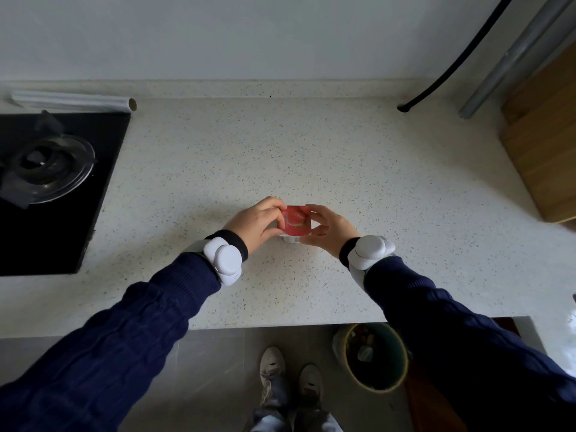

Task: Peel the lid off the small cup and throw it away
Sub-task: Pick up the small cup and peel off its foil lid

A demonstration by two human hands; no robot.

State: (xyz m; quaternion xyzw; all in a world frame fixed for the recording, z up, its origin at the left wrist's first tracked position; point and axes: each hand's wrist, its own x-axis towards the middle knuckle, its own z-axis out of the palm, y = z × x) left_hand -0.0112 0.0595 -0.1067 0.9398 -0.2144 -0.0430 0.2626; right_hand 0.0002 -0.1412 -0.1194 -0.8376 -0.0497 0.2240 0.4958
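Note:
A small white cup [292, 237] with a red printed foil lid [296, 220] stands on the speckled counter [280, 151] near its front middle. My left hand [255, 224] holds the cup from the left, with fingertips pinched at the lid's upper left corner. My right hand [327, 229] grips the cup from the right, thumb and fingers around its side. The lid looks flat on the cup; whether a corner is lifted I cannot tell. Most of the cup's body is hidden by my fingers.
A round bin [375, 357] with rubbish in it stands on the floor below the counter's front edge, right of my shoes [290, 375]. A black hob with a burner [46, 169] lies at the left. A wooden board [542, 145] leans at the right; a black hose [452, 67] hangs behind.

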